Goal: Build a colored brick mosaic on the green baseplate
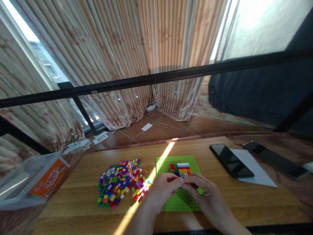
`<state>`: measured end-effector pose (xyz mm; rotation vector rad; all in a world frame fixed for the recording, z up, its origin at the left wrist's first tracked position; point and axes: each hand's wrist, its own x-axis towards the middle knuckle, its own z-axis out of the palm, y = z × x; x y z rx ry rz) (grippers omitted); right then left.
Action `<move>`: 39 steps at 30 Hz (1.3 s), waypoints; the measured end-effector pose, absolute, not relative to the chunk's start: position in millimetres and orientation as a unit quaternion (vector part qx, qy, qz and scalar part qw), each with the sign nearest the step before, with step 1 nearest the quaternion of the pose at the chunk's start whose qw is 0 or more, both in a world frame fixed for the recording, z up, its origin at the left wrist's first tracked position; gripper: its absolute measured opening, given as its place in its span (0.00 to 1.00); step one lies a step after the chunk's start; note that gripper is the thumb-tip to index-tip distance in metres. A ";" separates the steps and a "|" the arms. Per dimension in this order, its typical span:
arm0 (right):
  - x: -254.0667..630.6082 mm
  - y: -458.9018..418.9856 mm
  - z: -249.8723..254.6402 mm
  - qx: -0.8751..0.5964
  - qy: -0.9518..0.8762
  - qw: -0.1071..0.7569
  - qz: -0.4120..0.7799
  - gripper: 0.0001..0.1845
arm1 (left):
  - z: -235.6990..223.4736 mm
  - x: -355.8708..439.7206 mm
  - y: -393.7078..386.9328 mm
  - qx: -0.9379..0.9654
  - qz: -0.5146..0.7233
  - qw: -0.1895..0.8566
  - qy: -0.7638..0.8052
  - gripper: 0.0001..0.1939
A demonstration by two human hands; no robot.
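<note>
A green studded baseplate (186,200) lies on the wooden table, with a block of small coloured bricks (180,168) built on its far half. White, red, blue, green, orange and yellow show in that block. Over the plate, just on the near side of the block, my left hand (168,186) and my right hand (202,189) meet at their fingertips. Both hands are closed in a pinch. Whatever sits between the fingers is too small or too hidden to name. The hands cover part of the plate and the near edge of the block.
A heap of loose coloured bricks (119,181) spreads left of the plate on the table (80,195). Further left stands a clear plastic box (22,195) with an orange label. At right lie a black phone (231,160), white paper (262,174) and another dark phone-like slab (274,158).
</note>
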<state>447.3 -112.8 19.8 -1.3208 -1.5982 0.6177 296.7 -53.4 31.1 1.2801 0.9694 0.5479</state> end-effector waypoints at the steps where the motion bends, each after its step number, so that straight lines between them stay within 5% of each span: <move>1: 449.8 -112.7 18.9 -0.545 -0.651 0.466 0.249 0.08 | 31.1 297.4 -53.1 0.571 0.242 0.652 0.435 0.17; 10: 478.1 -102.1 0.8 -0.668 -0.520 0.474 0.241 0.10 | 23.7 286.1 -32.9 0.625 0.311 0.488 0.523 0.14; 30: 464.8 -98.2 -0.3 -0.690 -0.581 0.397 0.169 0.10 | 17.0 292.6 -38.4 0.668 0.256 0.454 0.531 0.13; 39: 467.9 -100.2 -0.6 -0.690 -0.550 0.430 0.188 0.10 | 16.4 291.6 -39.2 0.670 0.251 0.448 0.536 0.13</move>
